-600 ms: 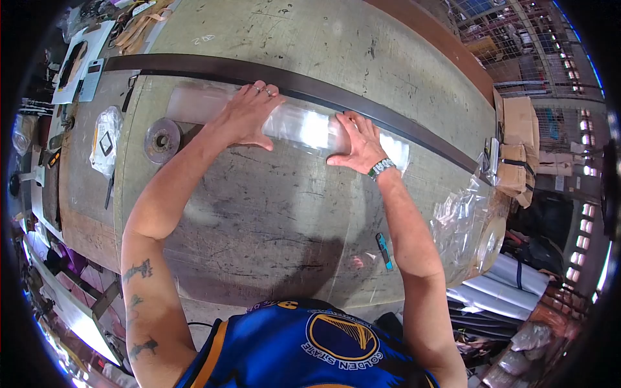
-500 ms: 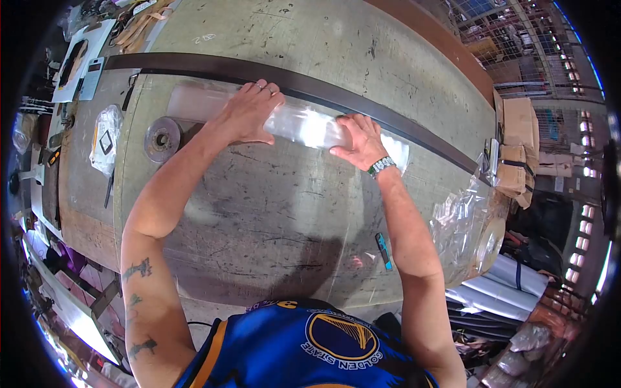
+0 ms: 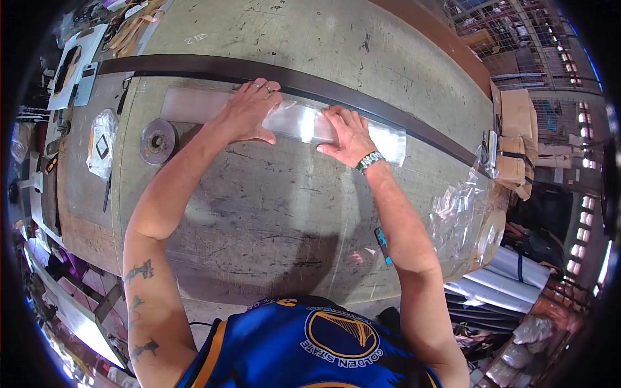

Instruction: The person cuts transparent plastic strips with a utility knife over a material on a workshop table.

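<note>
The clear plastic strip [image 3: 294,121] lies flat across the worktable [image 3: 259,194], in front of the person, with its long side toward them. Nearest to the body, a turquoise and black cutter [image 3: 383,248] rests on the table close beside the right forearm, perhaps to be within easy reach. Crumpled clear film [image 3: 456,207] is to the right, away from the strip. On the left, a round reel [image 3: 149,151] lies on its flat side, which probably prevents it from rolling. Farther in, the left hand [image 3: 247,118] and the right hand [image 3: 350,141] press on the strip from above. Both are open, thumbs apart from the fingers, and clamp nothing; such a wide hold seems meant to make the thin plastic flat and steady. Just beyond, a long dark bar [image 3: 194,66] runs beside the strip's far edge, maybe as a straight guide; I cannot tell if they touch. Cardboard boxes [image 3: 517,123] stand past the table's right end.
</note>
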A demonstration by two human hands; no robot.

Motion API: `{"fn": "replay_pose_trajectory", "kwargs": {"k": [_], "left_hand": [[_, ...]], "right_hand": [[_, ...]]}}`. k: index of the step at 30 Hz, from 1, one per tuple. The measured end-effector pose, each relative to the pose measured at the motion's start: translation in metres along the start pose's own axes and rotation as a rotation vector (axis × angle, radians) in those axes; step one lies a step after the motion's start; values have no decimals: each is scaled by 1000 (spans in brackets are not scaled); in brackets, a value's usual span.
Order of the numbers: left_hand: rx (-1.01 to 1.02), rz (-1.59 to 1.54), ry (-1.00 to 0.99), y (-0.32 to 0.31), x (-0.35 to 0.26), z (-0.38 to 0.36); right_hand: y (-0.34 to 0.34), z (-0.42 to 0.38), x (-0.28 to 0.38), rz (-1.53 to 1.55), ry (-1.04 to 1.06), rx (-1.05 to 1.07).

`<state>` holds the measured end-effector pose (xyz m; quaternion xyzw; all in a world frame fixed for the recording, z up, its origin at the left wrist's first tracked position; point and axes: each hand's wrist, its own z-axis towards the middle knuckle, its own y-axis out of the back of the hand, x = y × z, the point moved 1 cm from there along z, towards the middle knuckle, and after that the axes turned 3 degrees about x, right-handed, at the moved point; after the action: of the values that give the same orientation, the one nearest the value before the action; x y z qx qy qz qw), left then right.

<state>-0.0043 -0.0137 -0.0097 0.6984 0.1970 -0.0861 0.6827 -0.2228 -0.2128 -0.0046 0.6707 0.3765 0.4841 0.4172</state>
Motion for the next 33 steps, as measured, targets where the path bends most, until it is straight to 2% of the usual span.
{"fn": "replay_pose_trajectory", "kwargs": {"k": [2, 5, 8, 11, 14, 17, 20, 26, 33], "left_hand": [[37, -23, 12, 1, -3, 3], [34, -34, 33, 3, -19, 8], [-38, 96, 8, -19, -25, 13], [5, 37, 20, -15, -35, 22], [137, -8, 56, 0, -45, 29], [69, 86, 26, -17, -38, 30], [-25, 149, -15, -26, -35, 31], [29, 34, -14, -17, -36, 29], [-76, -44, -121, -24, -30, 23]], "right_hand": [[-9, 1, -6, -63, 33, -28], [-7, 1, 4, 4, -9, -92], [0, 3, 10, 9, -80, -27], [13, 8, 16, 35, -118, 103], [11, 10, 13, 37, -118, 106], [0, 11, 7, 29, -100, 11], [1, 9, 8, 41, -105, 35], [-4, 9, 3, 87, -129, 19], [7, 7, 11, 35, -81, 46]]}}
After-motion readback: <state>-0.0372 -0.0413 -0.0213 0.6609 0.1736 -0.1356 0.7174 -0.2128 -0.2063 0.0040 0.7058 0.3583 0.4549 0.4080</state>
